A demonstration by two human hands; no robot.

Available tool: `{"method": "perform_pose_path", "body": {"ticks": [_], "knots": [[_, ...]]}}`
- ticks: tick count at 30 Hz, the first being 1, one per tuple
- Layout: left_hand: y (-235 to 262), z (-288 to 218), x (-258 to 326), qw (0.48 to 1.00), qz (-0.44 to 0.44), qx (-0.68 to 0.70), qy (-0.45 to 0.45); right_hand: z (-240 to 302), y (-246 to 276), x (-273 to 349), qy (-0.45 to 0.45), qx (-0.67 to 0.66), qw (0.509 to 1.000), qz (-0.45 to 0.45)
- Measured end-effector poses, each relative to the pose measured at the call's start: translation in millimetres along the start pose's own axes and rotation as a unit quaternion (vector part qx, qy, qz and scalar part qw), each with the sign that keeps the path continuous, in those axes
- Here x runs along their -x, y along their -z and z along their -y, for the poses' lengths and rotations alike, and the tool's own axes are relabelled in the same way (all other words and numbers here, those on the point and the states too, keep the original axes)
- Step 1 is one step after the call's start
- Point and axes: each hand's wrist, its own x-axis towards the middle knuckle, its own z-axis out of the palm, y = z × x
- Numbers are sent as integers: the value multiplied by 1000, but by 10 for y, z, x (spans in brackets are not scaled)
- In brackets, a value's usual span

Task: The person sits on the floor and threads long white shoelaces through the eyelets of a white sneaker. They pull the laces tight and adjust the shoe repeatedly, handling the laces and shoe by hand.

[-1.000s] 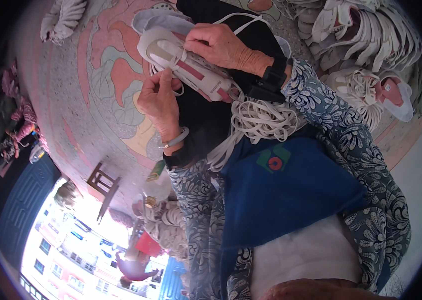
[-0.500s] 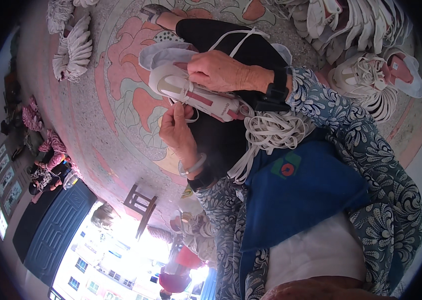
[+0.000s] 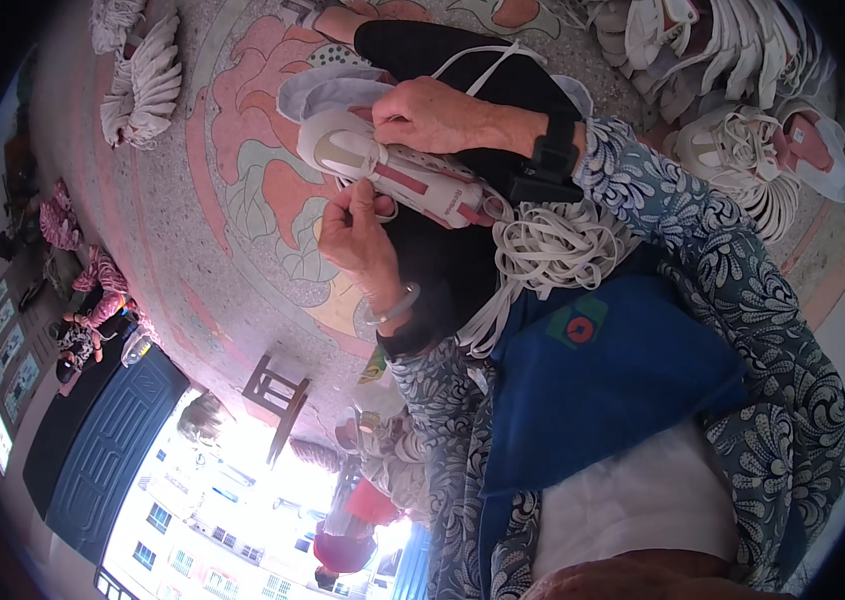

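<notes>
The left hand (image 3: pixel 358 235) pinches the lower edge of a white-and-pink shoe upper (image 3: pixel 398 170) held over the person's lap. The upper's long axis runs from upper left to lower right, its rounded end pointing left. The right hand (image 3: pixel 438 115) grips it from above, hiding its top edge. A bundle of white laces (image 3: pixel 558 250) lies just right; whether they join the upper is unclear.

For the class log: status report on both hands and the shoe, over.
Left hand pinching lace under white-and-pink shoe. Right hand gripping shoe top. Bundle of white laces on lap beside it.
</notes>
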Motion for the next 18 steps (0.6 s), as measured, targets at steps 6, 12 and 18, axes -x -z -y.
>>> {"method": "perform_pose_path", "body": {"ticks": [6, 12, 18], "knots": [[-38, 97, 81, 996, -68, 2, -55, 155, -118, 112, 78, 51, 991, -94], [-113, -7, 202, 978, -73, -150, -122, 71, -163, 127, 30, 55, 997, -42], [-212, -69, 194, 973, -27, -203, -104, 197, -85, 181, -2, -1, 998, -65]]}}
